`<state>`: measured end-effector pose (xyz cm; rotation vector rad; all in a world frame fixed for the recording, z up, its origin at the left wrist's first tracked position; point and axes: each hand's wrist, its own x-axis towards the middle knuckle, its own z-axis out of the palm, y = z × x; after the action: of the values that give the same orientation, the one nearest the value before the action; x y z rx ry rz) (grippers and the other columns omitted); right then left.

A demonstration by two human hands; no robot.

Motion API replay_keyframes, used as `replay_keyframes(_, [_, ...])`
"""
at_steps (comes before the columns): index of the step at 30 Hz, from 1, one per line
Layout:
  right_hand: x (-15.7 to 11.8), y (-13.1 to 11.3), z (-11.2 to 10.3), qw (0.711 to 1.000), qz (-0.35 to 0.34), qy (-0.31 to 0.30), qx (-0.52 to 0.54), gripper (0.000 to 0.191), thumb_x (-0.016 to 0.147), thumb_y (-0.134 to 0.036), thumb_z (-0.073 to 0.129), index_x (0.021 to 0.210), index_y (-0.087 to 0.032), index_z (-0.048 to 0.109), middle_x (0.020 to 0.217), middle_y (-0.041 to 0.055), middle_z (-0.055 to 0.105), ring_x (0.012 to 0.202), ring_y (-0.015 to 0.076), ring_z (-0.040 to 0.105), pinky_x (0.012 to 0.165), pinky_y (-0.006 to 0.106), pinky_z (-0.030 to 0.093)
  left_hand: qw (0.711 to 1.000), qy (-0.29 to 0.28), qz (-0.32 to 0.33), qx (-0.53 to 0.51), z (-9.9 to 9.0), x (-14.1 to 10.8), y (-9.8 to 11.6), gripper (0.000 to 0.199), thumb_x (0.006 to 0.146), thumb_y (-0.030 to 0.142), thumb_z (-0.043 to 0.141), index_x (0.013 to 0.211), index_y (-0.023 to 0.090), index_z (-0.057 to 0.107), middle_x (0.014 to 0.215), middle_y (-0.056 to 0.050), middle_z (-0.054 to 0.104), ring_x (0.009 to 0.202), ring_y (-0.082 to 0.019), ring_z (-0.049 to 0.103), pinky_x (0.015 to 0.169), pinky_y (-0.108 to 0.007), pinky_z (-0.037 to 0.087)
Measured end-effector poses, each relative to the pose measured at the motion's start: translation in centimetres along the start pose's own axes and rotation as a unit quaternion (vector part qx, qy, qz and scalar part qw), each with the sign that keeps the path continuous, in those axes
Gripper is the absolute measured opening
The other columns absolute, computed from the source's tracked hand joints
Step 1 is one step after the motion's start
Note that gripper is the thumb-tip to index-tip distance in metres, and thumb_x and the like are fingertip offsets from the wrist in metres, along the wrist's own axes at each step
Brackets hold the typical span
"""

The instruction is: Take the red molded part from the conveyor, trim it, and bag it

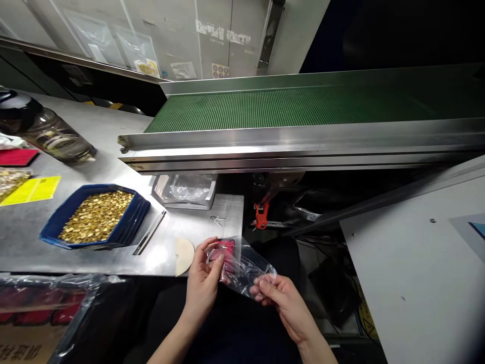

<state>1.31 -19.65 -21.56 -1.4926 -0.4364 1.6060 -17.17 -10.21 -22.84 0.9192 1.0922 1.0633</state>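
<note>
A clear plastic bag (248,268) is stretched between my two hands above my lap, just off the table's front edge. Inside its left end lies a flat red item (227,253). My left hand (206,268) grips that end, thumb over the red item and fingers behind it. My right hand (275,292) pinches the other end of the bag between thumb and fingers. Close to my left hand, a round beige disc (184,256) lies at the table's edge.
A green conveyor (242,108) crosses behind the metal table (22,247). On the table are a blue tray of gold pieces (138,215), tweezers (150,232), a clear bin (185,192), a bottle (60,136) and yellow paper (34,189). A box with red items (34,317) stands lower left.
</note>
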Motion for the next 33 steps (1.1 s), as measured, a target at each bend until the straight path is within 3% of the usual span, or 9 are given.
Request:
replay_keyframes(3, [0.3,0.2,0.1,0.999,-0.015,0.024,-0.028,0.045,0.079,-0.055,0.083,0.094,-0.013,0.078,0.086,0.0127,0.079,0.070,0.0161,0.065,0.063,0.025,0.044,0.999,0.027,0.021,0.036,-0.6,0.0,-0.1,0.050,0.090,0.036,0.077,0.135,0.031,0.055,0.128,-0.009,0.058,0.065,-0.017,0.063,0.054,-0.028,0.057])
replay_keyframes(7, [0.8,0.4,0.8,0.994,-0.051,0.063,-0.066,0.045,0.080,-0.060,0.079,0.078,-0.015,0.072,0.070,0.0071,0.074,0.060,0.0145,0.059,0.058,0.025,0.042,0.958,0.054,0.191,0.208,-0.7,-0.9,0.5,0.037,0.089,0.025,0.079,0.124,0.029,0.065,0.121,-0.008,0.060,0.110,-0.030,0.059,0.093,-0.037,0.052])
replay_keyframes(11, [0.9,-0.3,1.9,0.986,-0.097,0.059,-0.126,0.036,0.077,-0.054,0.080,0.083,-0.018,0.075,0.072,0.0050,0.073,0.065,0.0197,0.061,0.062,0.030,0.045,0.924,-0.161,0.200,0.282,0.3,-2.7,1.4,0.014,0.094,0.027,0.073,0.107,0.028,0.069,0.104,-0.008,0.065,0.098,-0.031,0.063,0.086,-0.039,0.053])
replay_keyframes(13, [0.8,-0.7,2.3,0.976,-0.117,0.067,-0.170,0.029,0.076,-0.047,0.082,0.086,-0.021,0.077,0.080,0.0060,0.075,0.074,0.0239,0.063,0.067,0.031,0.046,0.916,-0.153,0.206,0.307,0.7,-3.5,1.6,0.030,0.094,0.026,0.072,0.123,0.028,0.063,0.120,-0.012,0.060,0.109,-0.033,0.060,0.091,-0.042,0.053])
replay_keyframes(16, [0.7,-0.8,2.2,0.931,-0.114,0.158,-0.308,0.027,0.083,-0.050,0.074,0.074,-0.024,0.072,0.067,0.0044,0.067,0.066,0.0226,0.056,0.062,0.032,0.035,0.907,-0.051,0.273,0.317,0.9,-4.2,2.0,0.047,0.094,0.023,0.073,0.136,0.028,0.053,0.124,-0.013,0.055,0.114,-0.033,0.057,0.098,-0.043,0.050])
replay_keyframes(18, [0.8,-0.5,1.9,0.892,-0.104,0.212,-0.387,0.031,0.083,-0.049,0.072,0.066,-0.025,0.064,0.060,0.0026,0.059,0.059,0.0198,0.046,0.060,0.033,0.024,0.896,-0.112,0.303,0.305,0.9,-4.3,2.3,0.046,0.094,0.020,0.073,0.134,0.029,0.053,0.120,-0.010,0.059,0.110,-0.031,0.059,0.097,-0.040,0.050])
replay_keyframes(22, [1.1,0.2,0.8,0.913,-0.095,0.157,-0.363,0.032,0.084,-0.050,0.071,0.069,-0.024,0.062,0.062,0.0010,0.055,0.060,0.0182,0.044,0.060,0.032,0.025,0.900,-0.296,0.186,0.259,1.4,-3.9,1.8,0.039,0.097,0.019,0.068,0.132,0.029,0.055,0.129,-0.010,0.060,0.118,-0.030,0.057,0.103,-0.040,0.048])
replay_keyframes(26, [0.9,0.1,0.0,0.957,-0.095,0.056,-0.269,0.051,0.092,-0.070,0.053,0.081,-0.021,0.060,0.073,0.0018,0.059,0.067,0.0174,0.050,0.062,0.028,0.038,0.947,-0.266,0.012,0.181,1.9,-3.2,0.3,0.029,0.096,0.022,0.068,0.122,0.025,0.056,0.108,-0.006,0.065,0.095,-0.024,0.063,0.088,-0.037,0.052])
replay_keyframes(33, [0.3,-0.4,-0.1,0.967,-0.104,-0.057,-0.226,0.070,0.083,-0.088,0.046,0.078,-0.019,0.057,0.074,0.0013,0.054,0.067,0.0163,0.046,0.060,0.028,0.038,0.932,-0.328,-0.061,0.143,2.1,-2.7,0.4,0.019,0.090,0.032,0.076,0.095,0.019,0.063,0.081,0.000,0.064,0.071,-0.018,0.059,0.062,-0.025,0.047])
